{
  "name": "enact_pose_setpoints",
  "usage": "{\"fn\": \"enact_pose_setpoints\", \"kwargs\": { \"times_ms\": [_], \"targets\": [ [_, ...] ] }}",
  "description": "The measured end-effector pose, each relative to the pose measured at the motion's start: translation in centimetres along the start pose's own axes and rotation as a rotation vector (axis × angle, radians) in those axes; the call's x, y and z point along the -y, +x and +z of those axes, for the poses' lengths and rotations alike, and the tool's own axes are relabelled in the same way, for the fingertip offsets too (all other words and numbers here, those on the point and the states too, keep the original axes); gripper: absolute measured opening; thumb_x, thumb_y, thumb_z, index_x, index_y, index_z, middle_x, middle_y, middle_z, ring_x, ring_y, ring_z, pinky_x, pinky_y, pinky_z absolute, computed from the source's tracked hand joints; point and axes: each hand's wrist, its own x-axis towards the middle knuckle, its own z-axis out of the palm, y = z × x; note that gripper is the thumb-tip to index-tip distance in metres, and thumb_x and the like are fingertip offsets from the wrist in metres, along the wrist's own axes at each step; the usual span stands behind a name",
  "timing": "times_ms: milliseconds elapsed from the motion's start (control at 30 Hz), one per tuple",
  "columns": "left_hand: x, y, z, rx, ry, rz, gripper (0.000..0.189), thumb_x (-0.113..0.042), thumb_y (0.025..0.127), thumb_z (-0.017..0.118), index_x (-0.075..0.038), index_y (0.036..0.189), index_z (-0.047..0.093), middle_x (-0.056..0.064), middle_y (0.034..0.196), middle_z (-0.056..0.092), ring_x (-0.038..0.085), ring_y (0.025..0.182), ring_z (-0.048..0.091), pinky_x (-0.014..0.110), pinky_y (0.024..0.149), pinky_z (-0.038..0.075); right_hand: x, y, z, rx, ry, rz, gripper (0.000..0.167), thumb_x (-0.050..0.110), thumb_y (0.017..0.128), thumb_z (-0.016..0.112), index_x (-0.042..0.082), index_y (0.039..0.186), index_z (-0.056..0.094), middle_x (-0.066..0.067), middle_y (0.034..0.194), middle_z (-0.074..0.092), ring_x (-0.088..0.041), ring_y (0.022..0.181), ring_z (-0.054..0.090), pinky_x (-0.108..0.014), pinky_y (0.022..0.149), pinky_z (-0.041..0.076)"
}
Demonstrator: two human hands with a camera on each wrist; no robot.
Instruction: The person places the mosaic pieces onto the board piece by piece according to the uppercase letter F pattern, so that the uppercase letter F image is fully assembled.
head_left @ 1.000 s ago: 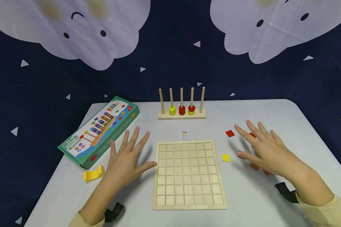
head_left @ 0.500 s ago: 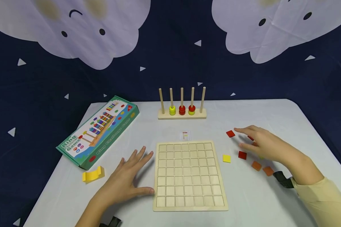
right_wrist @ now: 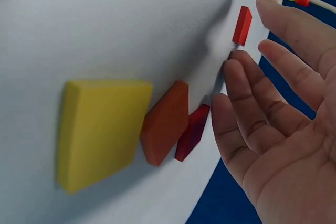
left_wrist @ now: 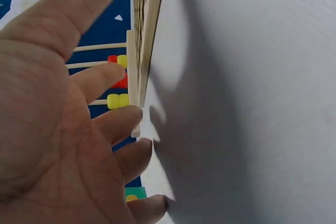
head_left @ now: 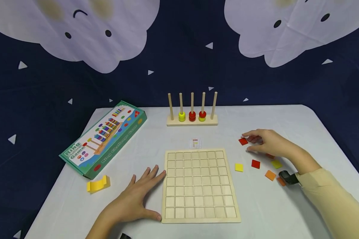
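A pale wooden grid board (head_left: 198, 186) lies flat in the middle of the table. My left hand (head_left: 131, 202) is spread along its left side, thumb tip at the lower left corner and index tip at the edge; its palm fills the left of the left wrist view. Over on the right, my right hand (head_left: 269, 142) reaches toward a red square tile (head_left: 243, 141), its thumb and index finger apart on either side. In the right wrist view nothing lies between the fingers (right_wrist: 241, 93). Near this hand are a yellow tile (right_wrist: 105, 135) and an orange tile (right_wrist: 165, 124).
Another yellow tile (head_left: 238, 167) and a red one (head_left: 255, 164) lie right of the board. Behind it are a small printed card (head_left: 195, 143) and a peg stand (head_left: 192, 122) with red and yellow rings. A green game box (head_left: 107, 139) and a yellow block (head_left: 98, 184) stand left.
My left hand has come down and nearer, to the board's left edge. My right hand has lowered and moved left toward the red tile, its spread fingers drawing together, uncovering several tiles.
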Motion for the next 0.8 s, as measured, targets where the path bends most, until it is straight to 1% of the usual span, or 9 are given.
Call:
{"fn": "enact_pose_setpoints", "kwargs": {
  "times_ms": [133, 200, 333, 433, 600, 800],
  "targets": [
    [0.1, 0.0, 0.2, 0.006, 0.012, -0.013, 0.13, -0.065, 0.06, 0.096, -0.034, 0.17, 0.033, 0.007, 0.179, 0.024, 0.045, 0.166, 0.019, 0.086, 0.122, 0.008, -0.3, 0.8, 0.0, 0.007, 0.02, 0.008, 0.049, 0.024, 0.091, 0.087, 0.007, 0.135, 0.073, -0.003, 0.113, 0.075, -0.019, 0.104, 0.069, -0.032, 0.089, 0.059],
    [0.2, 0.0, 0.3, 0.012, -0.001, -0.015, 0.13, -0.064, 0.061, 0.097, -0.034, 0.17, 0.033, 0.007, 0.179, 0.024, 0.044, 0.167, 0.017, 0.085, 0.122, 0.006, -0.3, 1.1, 0.1, 0.011, 0.017, 0.008, 0.043, 0.021, 0.091, 0.087, 0.009, 0.131, 0.075, -0.001, 0.11, 0.073, -0.017, 0.101, 0.066, -0.028, 0.085, 0.057],
    [0.2, 0.0, 0.4, 0.019, -0.031, -0.013, 0.128, -0.063, 0.062, 0.097, -0.033, 0.17, 0.034, 0.008, 0.179, 0.024, 0.042, 0.167, 0.016, 0.085, 0.123, 0.002, -0.4, 1.6, 0.3, 0.009, -0.009, 0.008, 0.033, 0.016, 0.092, 0.085, 0.013, 0.124, 0.078, 0.001, 0.105, 0.071, -0.015, 0.097, 0.061, -0.026, 0.083, 0.055],
    [0.2, 0.1, 0.5, 0.014, -0.028, -0.014, 0.126, -0.062, 0.063, 0.097, -0.032, 0.169, 0.035, 0.008, 0.179, 0.025, 0.041, 0.167, 0.017, 0.085, 0.123, 0.001, -0.5, 1.9, 0.4, 0.004, -0.008, 0.01, 0.028, 0.014, 0.091, 0.085, 0.012, 0.119, 0.078, 0.001, 0.102, 0.071, -0.015, 0.094, 0.06, -0.024, 0.081, 0.053],
    [0.1, 0.2, 0.8, 0.003, -0.006, -0.012, 0.124, -0.058, 0.065, 0.098, -0.029, 0.169, 0.037, 0.008, 0.179, 0.025, 0.042, 0.167, 0.017, 0.085, 0.123, 0.003, -0.6, 2.0, 0.6, -0.002, -0.006, 0.034, 0.026, 0.013, 0.09, 0.086, 0.012, 0.116, 0.078, 0.0, 0.098, 0.07, -0.013, 0.09, 0.058, -0.021, 0.077, 0.05],
    [0.1, 0.2, 0.8, 0.001, 0.012, -0.014, 0.126, -0.059, 0.064, 0.098, -0.029, 0.169, 0.036, 0.007, 0.179, 0.025, 0.042, 0.167, 0.018, 0.086, 0.122, 0.005, -0.3, 2.1, 0.5, -0.003, -0.003, 0.041, 0.027, 0.014, 0.091, 0.086, 0.011, 0.116, 0.078, -0.001, 0.098, 0.07, -0.014, 0.09, 0.058, -0.021, 0.076, 0.05]
  ]
}}
